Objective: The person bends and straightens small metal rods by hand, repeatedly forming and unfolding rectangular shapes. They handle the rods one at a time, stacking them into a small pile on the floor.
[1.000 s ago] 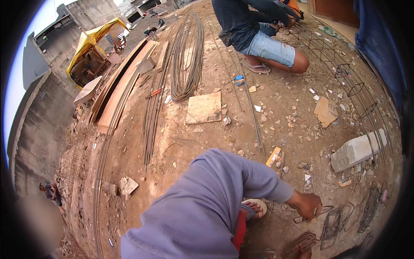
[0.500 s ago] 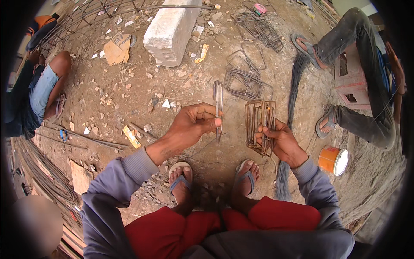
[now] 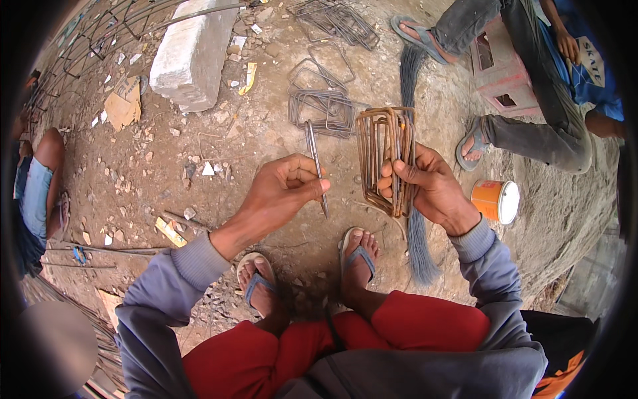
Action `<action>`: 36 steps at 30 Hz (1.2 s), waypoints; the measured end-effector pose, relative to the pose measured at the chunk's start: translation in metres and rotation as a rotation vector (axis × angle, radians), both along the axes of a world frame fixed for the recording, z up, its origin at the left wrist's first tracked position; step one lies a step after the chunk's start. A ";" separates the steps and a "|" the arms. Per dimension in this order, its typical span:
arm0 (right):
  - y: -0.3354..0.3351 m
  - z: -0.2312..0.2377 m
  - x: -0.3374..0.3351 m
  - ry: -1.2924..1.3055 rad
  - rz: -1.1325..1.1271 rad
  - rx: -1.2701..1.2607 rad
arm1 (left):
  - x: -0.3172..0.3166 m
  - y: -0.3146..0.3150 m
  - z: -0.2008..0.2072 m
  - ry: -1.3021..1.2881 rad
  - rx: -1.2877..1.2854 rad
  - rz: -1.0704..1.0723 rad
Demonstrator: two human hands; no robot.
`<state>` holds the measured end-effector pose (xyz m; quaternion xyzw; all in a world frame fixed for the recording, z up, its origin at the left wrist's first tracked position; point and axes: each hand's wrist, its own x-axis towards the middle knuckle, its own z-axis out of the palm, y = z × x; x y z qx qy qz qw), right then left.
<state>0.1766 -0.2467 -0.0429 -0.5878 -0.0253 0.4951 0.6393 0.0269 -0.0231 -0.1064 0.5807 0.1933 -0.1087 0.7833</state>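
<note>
Above the sandalled feet, the right hand (image 3: pixel 432 189) grips rusty stirrups (image 3: pixel 385 156); the left hand (image 3: pixel 282 193) pinches a metal rod (image 3: pixel 315 163).

Bare dirt ground (image 3: pixel 219 153) carries a concrete block (image 3: pixel 189 53), loose wire stirrups (image 3: pixel 322 110), a wire bundle (image 3: pixel 415 233), an orange can (image 3: pixel 495 201) and rubble scraps.

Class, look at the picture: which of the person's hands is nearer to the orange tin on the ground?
Right. The right hand, gripping rusty wire frames, sits just left of the orange tin; the left hand is farther left.
</note>
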 end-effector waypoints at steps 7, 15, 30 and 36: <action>-0.006 0.014 0.001 -0.023 0.090 0.025 | 0.005 -0.012 -0.001 -0.023 0.067 0.008; -0.008 0.023 0.000 -0.035 0.126 0.054 | 0.005 -0.030 -0.013 0.016 -0.039 0.028; 0.003 0.027 -0.009 -0.023 0.041 0.064 | 0.013 -0.048 -0.012 0.012 -0.116 0.062; 0.005 0.024 -0.011 -0.049 0.048 0.032 | 0.009 -0.042 -0.013 0.028 -0.118 0.141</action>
